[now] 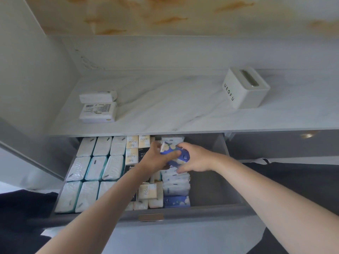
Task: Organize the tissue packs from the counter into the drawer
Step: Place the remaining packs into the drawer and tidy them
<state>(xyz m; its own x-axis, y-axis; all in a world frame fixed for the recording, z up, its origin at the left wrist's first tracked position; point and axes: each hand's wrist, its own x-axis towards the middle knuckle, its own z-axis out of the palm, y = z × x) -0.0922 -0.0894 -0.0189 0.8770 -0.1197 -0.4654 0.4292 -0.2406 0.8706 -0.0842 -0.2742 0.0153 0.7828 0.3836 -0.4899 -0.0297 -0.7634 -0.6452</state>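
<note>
Two white packs (98, 107) lie on the desk (165, 110), well beyond and to the left of the left hand (156, 159), so the job looks mostly done but not finished. In the drawer (201, 210) beneath the hands, rows of packs (95, 167) fill the part under and left of the left hand, while the floor right of the right hand (195, 158) is bare. Both hands curl round one blue pack (174, 154), held between them just above the drawer's rightmost row
</note>
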